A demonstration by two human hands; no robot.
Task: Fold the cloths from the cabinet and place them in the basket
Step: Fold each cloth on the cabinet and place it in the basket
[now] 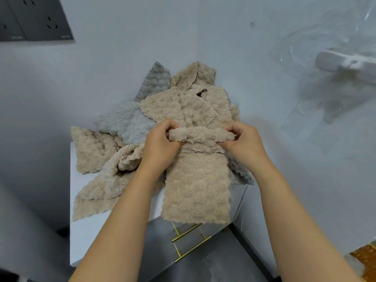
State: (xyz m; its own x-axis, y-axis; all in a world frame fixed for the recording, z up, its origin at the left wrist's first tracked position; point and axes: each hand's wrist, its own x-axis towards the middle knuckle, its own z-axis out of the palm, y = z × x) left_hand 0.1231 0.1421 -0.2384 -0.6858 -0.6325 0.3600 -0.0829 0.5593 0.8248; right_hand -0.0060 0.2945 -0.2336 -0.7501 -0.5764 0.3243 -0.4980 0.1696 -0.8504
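Observation:
A long beige fluffy cloth [196,186] hangs over the front edge of the white cabinet top [91,237]. My left hand [160,143] and my right hand [243,142] pinch its folded upper edge from either side, holding it level above the heap. Behind my hands lies a pile of loose cloths: several beige cloths [93,151] and grey cloths [130,123], some leaning on the wall. No basket is in view.
The cabinet's front has gold bar handles [190,244]. Dark wall sockets [34,19] sit at the upper left. A white fixture under clear plastic film [345,66] juts from the wall at the right. An orange-brown object [366,259] shows at the lower right edge.

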